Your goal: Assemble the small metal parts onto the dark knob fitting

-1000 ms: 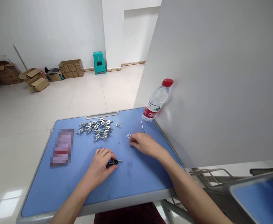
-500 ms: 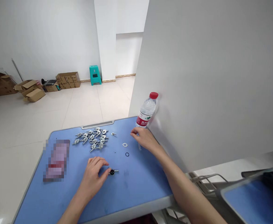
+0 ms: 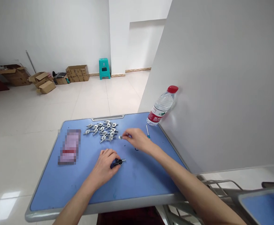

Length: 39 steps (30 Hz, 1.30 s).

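My left hand [image 3: 106, 163] rests low over the blue table, thumb and fingers closed around a small part with a round black face and a metal stem [image 3: 120, 162]. Farther out, my right hand [image 3: 137, 138] pinches a small metal piece [image 3: 120, 137] between thumb and fingertips, above the tabletop. Just left of that piece lies a pile of silvery metal fittings with stems [image 3: 101, 128]. A tiny metal bit [image 3: 124, 145] lies between my hands. Partly covered by my right wrist is a black rubber ring [image 3: 136, 149].
A screwdriver [image 3: 147, 132] lies beyond my right hand, near a red-capped water bottle [image 3: 161, 107] by the grey partition [image 3: 221, 93]. At the left is a blurred purple packet [image 3: 70, 147]. Cardboard boxes [image 3: 77, 73] and a teal stool [image 3: 104, 68] stand by the wall.
My right hand has come left from beside the bottle and picked up the small metal piece. The screwdriver is now uncovered, while the flat metal gasket is out of sight. The view has shifted.
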Motion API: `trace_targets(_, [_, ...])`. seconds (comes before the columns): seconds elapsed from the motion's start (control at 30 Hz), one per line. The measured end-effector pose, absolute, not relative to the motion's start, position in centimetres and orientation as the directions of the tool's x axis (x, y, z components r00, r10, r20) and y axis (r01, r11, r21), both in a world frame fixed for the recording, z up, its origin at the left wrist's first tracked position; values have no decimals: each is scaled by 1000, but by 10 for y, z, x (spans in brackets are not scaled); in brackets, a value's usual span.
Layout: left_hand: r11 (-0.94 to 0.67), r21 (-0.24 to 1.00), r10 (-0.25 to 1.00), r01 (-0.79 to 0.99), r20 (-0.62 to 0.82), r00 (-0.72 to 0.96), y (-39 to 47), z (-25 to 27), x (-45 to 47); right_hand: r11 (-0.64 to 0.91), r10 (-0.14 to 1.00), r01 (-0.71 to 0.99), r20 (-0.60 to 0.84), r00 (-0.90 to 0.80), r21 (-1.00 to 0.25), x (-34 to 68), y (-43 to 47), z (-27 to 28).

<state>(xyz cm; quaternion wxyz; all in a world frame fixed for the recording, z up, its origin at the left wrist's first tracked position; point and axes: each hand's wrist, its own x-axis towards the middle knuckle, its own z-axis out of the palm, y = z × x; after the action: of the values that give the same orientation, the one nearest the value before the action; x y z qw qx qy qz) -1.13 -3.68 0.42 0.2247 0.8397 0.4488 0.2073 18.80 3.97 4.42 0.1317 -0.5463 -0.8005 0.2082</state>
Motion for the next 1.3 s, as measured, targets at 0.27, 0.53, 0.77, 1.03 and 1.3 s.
trace_targets(0.27, [-466, 597, 856, 653, 118, 503, -37, 4, -10, 434, 854, 674, 36, -519, -598, 190, -33, 23])
trace_targets(0.53, [-444, 621, 858, 646, 87, 506, -37, 6, -10, 497, 840, 759, 16, -542, -421, 185, -32, 12])
trace_targets(0.77, [-462, 605, 854, 648, 105, 510, -37, 5, -10, 522, 834, 808, -34, -551, -273, 185, -36, 14])
trace_targets(1.03, [-492, 584, 840, 646, 124, 528, -38, 5, -11, 525, 824, 789, -40, -565, -318, 187, -36, 20])
trace_targets(1.3, [-472, 593, 852, 652, 117, 510, -38, 7, -11, 320, 930, 843, -26, -366, -432, 215, -3, 38])
